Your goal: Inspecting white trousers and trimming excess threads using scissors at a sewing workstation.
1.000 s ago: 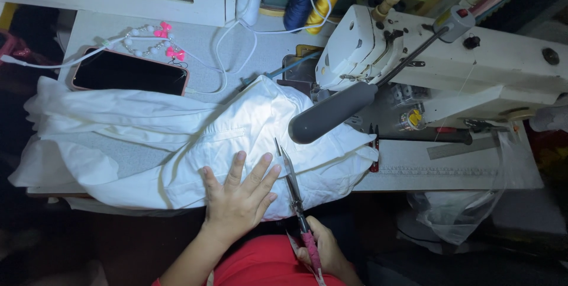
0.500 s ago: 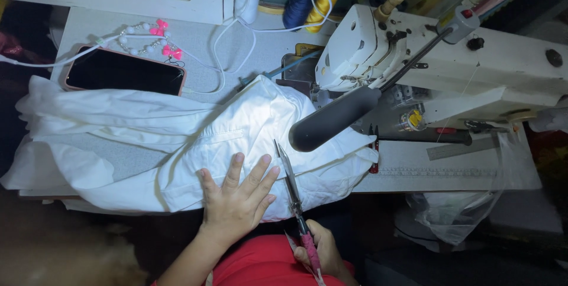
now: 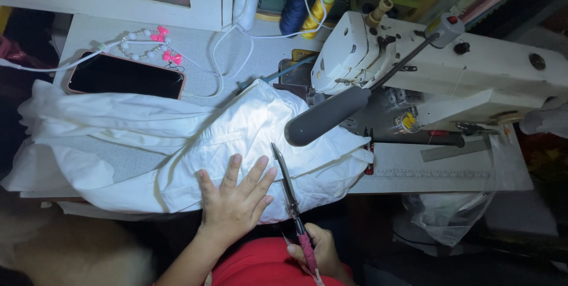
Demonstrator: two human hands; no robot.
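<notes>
Two bare hands occupy the lower centre of the frame. The left hand [image 3: 234,203] lies flat, fingers spread wide, pressing on the near edge of a white garment [image 3: 195,144] that spans the left and middle of the frame across a pale work table [image 3: 449,173]. The right hand [image 3: 316,253], at the bottom edge just right of centre, is closed around the pink handle of a pair of scissors [image 3: 290,194]; the dark blades are together and point up the frame, their tip lying over the cloth just right of the left hand's fingertips. Above the cloth, at centre right, a white sewing machine [image 3: 426,67] stands on the table, with a grey lamp head [image 3: 328,114] on a dark arm lighting the fabric. At upper left a phone in a pink case [image 3: 124,76] rests face up, touching the cloth's far edge, with a beaded charm [image 3: 148,40] and white cable [image 3: 225,49] beside it. Thread cones [image 3: 296,5] in white, blue and yellow stand at upper centre. A clear plastic bag [image 3: 455,215] hangs at lower right.
</notes>
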